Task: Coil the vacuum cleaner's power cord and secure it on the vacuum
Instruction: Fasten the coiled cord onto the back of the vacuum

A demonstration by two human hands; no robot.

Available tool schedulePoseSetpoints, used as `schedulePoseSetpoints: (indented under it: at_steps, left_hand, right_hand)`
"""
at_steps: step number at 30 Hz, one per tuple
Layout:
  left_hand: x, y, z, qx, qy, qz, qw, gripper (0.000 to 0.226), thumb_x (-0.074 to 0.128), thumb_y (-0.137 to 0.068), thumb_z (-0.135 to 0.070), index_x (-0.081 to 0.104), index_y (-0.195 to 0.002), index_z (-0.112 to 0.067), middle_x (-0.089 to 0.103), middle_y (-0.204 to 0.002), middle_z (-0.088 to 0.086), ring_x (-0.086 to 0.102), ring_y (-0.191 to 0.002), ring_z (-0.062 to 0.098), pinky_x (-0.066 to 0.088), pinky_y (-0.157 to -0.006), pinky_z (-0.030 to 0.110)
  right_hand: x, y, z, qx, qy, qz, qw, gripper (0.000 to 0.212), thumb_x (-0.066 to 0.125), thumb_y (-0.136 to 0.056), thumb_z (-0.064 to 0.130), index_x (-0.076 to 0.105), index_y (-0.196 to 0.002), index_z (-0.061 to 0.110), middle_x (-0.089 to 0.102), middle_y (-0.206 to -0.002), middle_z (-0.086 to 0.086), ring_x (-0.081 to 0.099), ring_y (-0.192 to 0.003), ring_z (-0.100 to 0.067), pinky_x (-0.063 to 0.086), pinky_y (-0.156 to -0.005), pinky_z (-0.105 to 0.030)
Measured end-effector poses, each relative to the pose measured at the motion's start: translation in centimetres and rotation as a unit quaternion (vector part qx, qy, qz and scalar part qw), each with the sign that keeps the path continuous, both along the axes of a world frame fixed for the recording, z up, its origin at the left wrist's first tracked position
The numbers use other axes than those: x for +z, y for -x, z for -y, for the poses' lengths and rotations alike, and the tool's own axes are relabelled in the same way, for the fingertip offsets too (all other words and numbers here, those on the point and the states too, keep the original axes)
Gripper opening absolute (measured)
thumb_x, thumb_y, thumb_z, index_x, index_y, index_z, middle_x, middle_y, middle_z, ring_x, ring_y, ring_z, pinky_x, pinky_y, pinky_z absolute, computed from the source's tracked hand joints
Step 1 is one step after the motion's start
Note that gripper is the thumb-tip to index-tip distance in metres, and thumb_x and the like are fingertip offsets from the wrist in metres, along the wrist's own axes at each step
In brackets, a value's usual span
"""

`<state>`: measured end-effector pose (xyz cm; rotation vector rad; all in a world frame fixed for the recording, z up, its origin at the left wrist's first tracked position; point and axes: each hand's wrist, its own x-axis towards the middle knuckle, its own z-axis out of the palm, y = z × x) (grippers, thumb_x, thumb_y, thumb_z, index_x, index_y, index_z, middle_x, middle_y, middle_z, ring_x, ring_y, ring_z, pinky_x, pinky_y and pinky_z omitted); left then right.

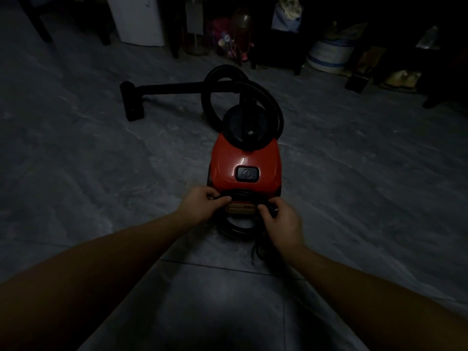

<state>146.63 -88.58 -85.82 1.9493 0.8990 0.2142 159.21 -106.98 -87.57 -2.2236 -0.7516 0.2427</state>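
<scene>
The room is dim, and much of the far edge is lost in shadow. A red vacuum (244, 158) stands mid-scene on the grey floor (101, 160), its black button (247, 173) facing up. Both hands meet at its near end. The left hand (205, 202) pinches the black cord (238, 230) between thumb and curled fingers at the vacuum's near left corner. The right hand (281, 220) curls its fingers round the cord at the near right corner; whether a plug sits in that grip is too dark to tell. The cord lies in loops against the vacuum's near end, with one loop hanging just below the hands and a loose strand trailing nearer on the floor. How the loops are fixed to the body is hidden by the hands.

At the far end a black hose (210, 97) curls upward, and a wand (177, 86) runs left to a floor head. Far off, a white cabinet (139, 19) and a pale bucket (329, 57) show; the rest is unclear.
</scene>
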Motion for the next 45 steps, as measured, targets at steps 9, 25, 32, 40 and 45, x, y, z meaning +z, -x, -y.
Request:
schedulePoseSetpoints:
  at_steps: [9,25,32,40,45]
  left_hand:
    - [0.7,0.0,0.4,0.003,-0.004,-0.009,1.0,0.032,0.074,-0.084,-0.034,0.068,-0.072,-0.005,0.055,-0.055,-0.004,0.05,-0.05,0.006,0.036,-0.045,0.01]
    - [1.0,-0.1,0.2,0.0,0.027,0.001,1.0,0.031,0.077,-0.082,-0.033,0.067,-0.071,-0.006,0.059,-0.06,-0.003,0.055,-0.055,0.006,0.039,-0.046,0.008]
    - [0.9,-0.1,0.5,0.005,0.028,0.013,1.0,0.03,0.077,-0.082,-0.034,0.067,-0.075,-0.007,0.06,-0.063,-0.003,0.056,-0.058,0.006,0.039,-0.048,0.009]
    - [0.4,0.4,0.7,-0.007,0.041,0.017,0.999,0.023,0.076,-0.082,-0.036,0.071,-0.081,-0.014,0.067,-0.073,-0.006,0.062,-0.067,0.004,0.043,-0.058,0.015]
    - [0.6,0.3,0.6,-0.026,0.02,-0.017,0.999,0.029,0.07,-0.088,-0.038,0.065,-0.069,-0.017,0.059,-0.058,-0.01,0.054,-0.047,-0.004,0.037,-0.047,0.009]
  right_hand:
    - [1.0,-0.3,0.2,0.045,0.022,0.007,0.999,0.018,0.069,-0.086,0.028,0.064,-0.103,0.024,0.065,-0.087,0.011,0.061,-0.078,-0.005,0.039,-0.063,-0.01]
    - [0.3,-2.8,-0.2,-0.025,-0.119,-0.272,0.955,0.01,0.078,-0.082,0.014,0.068,-0.085,0.013,0.073,-0.083,-0.002,0.07,-0.079,-0.016,0.054,-0.072,-0.024]
    - [0.7,-2.3,-0.2,-0.005,-0.1,-0.225,0.969,0.008,0.069,-0.09,0.012,0.066,-0.096,0.008,0.066,-0.081,0.003,0.063,-0.074,-0.009,0.051,-0.064,-0.013]
    - [0.4,-2.1,-0.2,-0.028,-0.112,-0.207,0.971,0.01,0.074,-0.085,0.012,0.065,-0.088,0.014,0.065,-0.077,0.002,0.061,-0.068,-0.008,0.049,-0.059,-0.01]
    - [0.5,-2.6,0.0,-0.018,-0.086,-0.189,0.978,0.009,0.078,-0.083,0.019,0.07,-0.087,0.017,0.07,-0.081,0.001,0.066,-0.073,-0.011,0.049,-0.064,-0.016]
